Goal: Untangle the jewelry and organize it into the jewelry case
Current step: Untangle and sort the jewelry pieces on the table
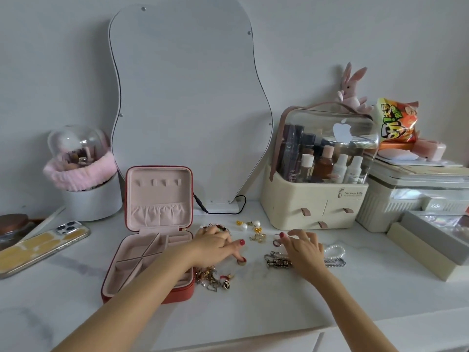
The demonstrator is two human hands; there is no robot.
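Note:
The red jewelry case (132, 273) lies open on the white tabletop, its pink compartments bare and its lid (158, 196) upright. My left hand (215, 246) reaches right past the case. Its thumb touches a gold ring (241, 261) on the table while the index finger points out straight. Below that hand lies a tangled pile of gold pieces (213, 278). My right hand (303, 251) rests palm down with fingers spread over a chain with dark charms (278, 263), the thumb beside a small ring (276, 242). Pearl earrings (250, 225), gold earrings (257, 236) and a pearl bracelet (335, 250) lie loose.
A wavy mirror (187, 102) leans on the wall with its cable (223, 212) behind the case. A phone (43, 246) and brush holder (86, 174) are at the left. A cosmetics organizer (314, 204) and stacked boxes (418, 240) crowd the right.

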